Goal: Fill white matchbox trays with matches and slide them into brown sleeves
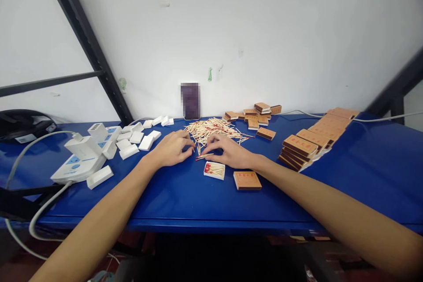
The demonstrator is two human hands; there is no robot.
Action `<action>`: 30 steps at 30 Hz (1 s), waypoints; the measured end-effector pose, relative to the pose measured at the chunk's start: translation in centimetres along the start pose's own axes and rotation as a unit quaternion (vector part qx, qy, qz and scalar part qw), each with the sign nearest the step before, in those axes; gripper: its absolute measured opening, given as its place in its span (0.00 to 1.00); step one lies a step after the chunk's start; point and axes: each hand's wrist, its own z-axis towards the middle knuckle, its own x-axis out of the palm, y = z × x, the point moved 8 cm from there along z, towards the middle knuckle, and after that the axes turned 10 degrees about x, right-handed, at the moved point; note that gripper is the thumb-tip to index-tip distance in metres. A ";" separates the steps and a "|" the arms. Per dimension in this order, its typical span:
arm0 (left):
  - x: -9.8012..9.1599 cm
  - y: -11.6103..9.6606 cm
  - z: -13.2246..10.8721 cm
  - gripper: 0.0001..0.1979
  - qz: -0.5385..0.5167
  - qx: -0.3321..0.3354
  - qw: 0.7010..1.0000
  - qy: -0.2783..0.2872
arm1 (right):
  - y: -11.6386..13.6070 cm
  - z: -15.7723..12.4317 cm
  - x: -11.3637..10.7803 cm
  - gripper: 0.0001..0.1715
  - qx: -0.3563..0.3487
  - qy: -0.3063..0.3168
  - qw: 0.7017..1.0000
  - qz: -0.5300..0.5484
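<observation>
A heap of loose matches (pixel 211 130) with red heads lies on the blue table in front of both hands. My left hand (pixel 173 147) is at the heap's near left edge, thumb and fingertips drawn together; what they hold, if anything, is too small to make out. From the right, my right hand (pixel 228 150) pinches a few matches (pixel 202 157) between thumb and fingers, low over the tabletop. Just below it sits a small white matchbox tray (pixel 214 170), partly filled with matches, red heads to the left. A brown matchbox cover (pixel 247 180) lies flat to the tray's right.
White empty trays (pixel 135 137) are scattered at left beside a power strip (pixel 79 167) with chargers and cables. Brown matchbox covers (pixel 253 122) lie behind on the right, and stacked rows of matchboxes (pixel 300 146) stand farther right. A dark pixelated object (pixel 191 101) leans on the wall.
</observation>
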 end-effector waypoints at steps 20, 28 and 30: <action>-0.4 -2.2 0.5 0.13 -0.057 0.052 0.997 -0.025 | -1.1 -0.6 -1.7 0.09 0.082 0.019 0.995 -0.049; -0.5 -2.8 0.5 0.13 -0.071 0.042 0.996 -0.022 | -1.5 -0.6 -1.6 0.07 0.093 -0.008 0.995 -0.035; -0.6 -3.5 0.6 0.13 -0.082 0.054 0.995 -0.021 | -1.5 -0.6 -1.6 0.07 0.100 -0.007 0.994 -0.035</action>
